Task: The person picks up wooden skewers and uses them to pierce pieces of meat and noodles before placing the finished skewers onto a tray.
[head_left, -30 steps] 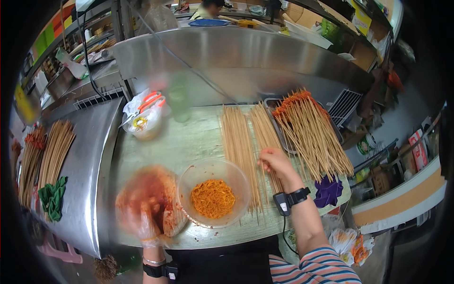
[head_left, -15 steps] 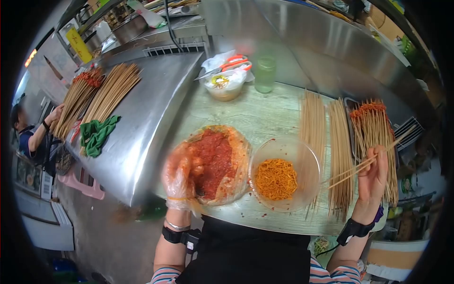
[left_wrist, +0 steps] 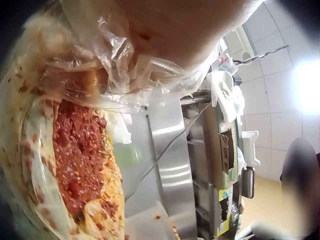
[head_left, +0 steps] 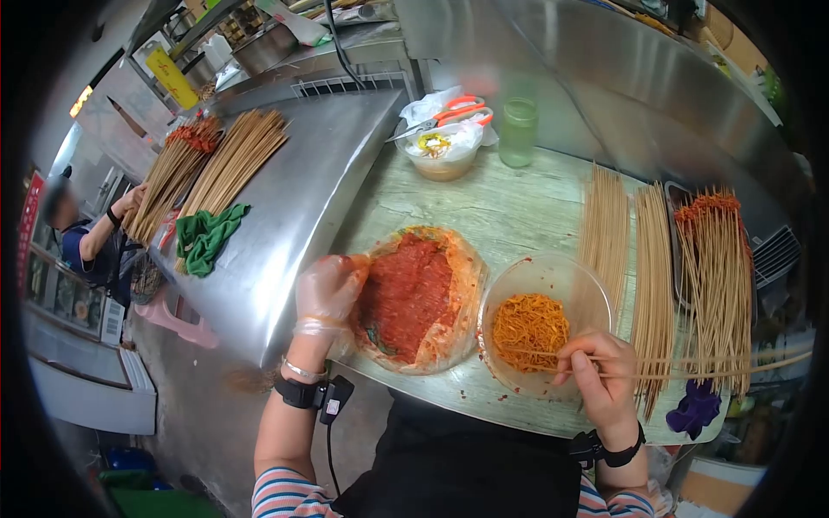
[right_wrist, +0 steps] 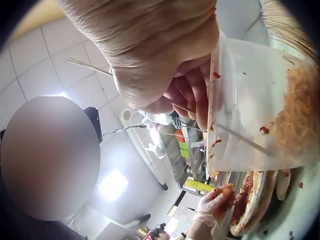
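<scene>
In the head view my right hand (head_left: pixel 602 371) pinches a pair of bamboo skewers (head_left: pixel 734 367) over the near right rim of a clear plastic bowl (head_left: pixel 557 272). Orange-yellow shreds (head_left: pixel 528 328) lie in the bowl, and the skewers' left ends reach over them. The right wrist view shows a skewer (right_wrist: pixel 245 140) through the bowl's wall. My left hand (head_left: pixel 328 291), in a clear plastic glove, is at the left edge of an open plastic bag (head_left: pixel 465 268) of red minced paste (head_left: pixel 410 289). Its fingertips are smeared red; I cannot tell whether they pinch any paste.
Loose skewers (head_left: pixel 604 224) lie in rows right of the bowl, beside a tray of filled skewers (head_left: pixel 717 259). A purple cloth (head_left: pixel 693 409) is at the near right corner. Behind stand a tub (head_left: pixel 445 164) with scissors (head_left: pixel 453 112) and a green glass (head_left: pixel 518 134). Another person (head_left: pixel 95 229) is far left.
My right hand has gone from the loose skewers, picked up a pair and brought them left over the bowl. The left hand has drawn from the paste to the bag's left edge.
</scene>
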Action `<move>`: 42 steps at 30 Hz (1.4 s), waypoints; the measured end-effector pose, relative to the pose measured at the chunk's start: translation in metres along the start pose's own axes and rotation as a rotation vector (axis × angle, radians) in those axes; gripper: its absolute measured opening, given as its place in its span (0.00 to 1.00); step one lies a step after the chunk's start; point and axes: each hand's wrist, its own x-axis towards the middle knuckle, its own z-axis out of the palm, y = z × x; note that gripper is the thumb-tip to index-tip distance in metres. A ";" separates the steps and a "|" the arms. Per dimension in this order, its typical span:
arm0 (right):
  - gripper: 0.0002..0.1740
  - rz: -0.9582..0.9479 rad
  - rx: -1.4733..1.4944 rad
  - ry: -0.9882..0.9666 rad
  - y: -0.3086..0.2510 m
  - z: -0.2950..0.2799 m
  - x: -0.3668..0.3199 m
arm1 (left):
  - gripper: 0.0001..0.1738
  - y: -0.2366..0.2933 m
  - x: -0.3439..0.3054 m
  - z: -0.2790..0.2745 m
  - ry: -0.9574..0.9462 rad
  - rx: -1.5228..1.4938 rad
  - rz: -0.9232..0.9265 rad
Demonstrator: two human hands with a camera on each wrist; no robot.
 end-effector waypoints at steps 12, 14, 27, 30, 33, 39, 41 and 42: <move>0.08 0.017 -0.113 0.017 0.001 0.005 0.004 | 0.09 0.011 0.015 0.021 -0.134 0.539 0.201; 0.08 0.036 -0.101 0.021 0.001 0.005 0.004 | 0.08 0.010 0.015 0.025 -0.116 0.567 0.211; 0.08 0.047 -0.084 0.022 0.002 0.006 0.004 | 0.16 0.003 -0.009 -0.019 -0.246 -1.087 -0.373; 0.09 0.055 -0.062 0.026 -0.001 0.007 0.003 | 0.17 0.015 -0.013 -0.013 -0.265 -1.194 -0.444; 0.09 0.048 -0.058 0.028 -0.001 0.007 0.003 | 0.15 0.011 -0.012 -0.003 -0.268 -0.336 -0.114; 0.09 0.067 -0.037 0.025 -0.001 0.006 0.002 | 0.03 0.006 -0.007 0.002 0.071 0.380 0.211; 0.09 0.067 -0.036 0.019 -0.001 0.006 0.003 | 0.08 0.014 -0.007 -0.001 0.013 0.234 0.314; 0.09 0.066 -0.036 0.014 -0.001 0.006 0.004 | 0.10 0.018 -0.007 -0.001 -0.015 0.161 0.363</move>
